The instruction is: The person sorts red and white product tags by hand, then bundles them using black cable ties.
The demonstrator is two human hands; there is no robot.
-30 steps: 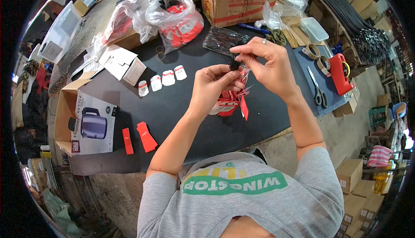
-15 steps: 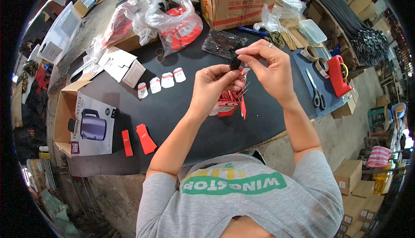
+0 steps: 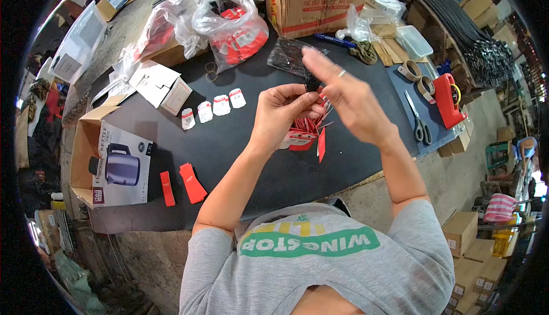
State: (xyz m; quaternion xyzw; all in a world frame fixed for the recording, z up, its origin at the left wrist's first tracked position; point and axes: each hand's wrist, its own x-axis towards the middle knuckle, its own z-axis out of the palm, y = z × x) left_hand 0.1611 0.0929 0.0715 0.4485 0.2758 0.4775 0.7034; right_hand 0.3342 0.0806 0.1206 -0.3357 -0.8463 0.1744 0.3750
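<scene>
My left hand is closed in a pinch around a small black textured bundle, held above the table. Just to the right, my right hand is smeared by motion, its fingers pointing up and left past the bundle. Below both hands stands a box of red tags with thin strings, partly covered by my left hand. One red tag hangs at its right side. Behind the bundle lies a clear bag of black items.
White-and-red tags lie in a row left of my hands, near a white box. Red card stacks sit beside a kettle box. Scissors and a red tape dispenser are at right; a bag of red tags is behind.
My right hand has come off the top of the black bundle, its fingers now lifted and blurred. My left hand keeps its pinch in nearly the same place.
</scene>
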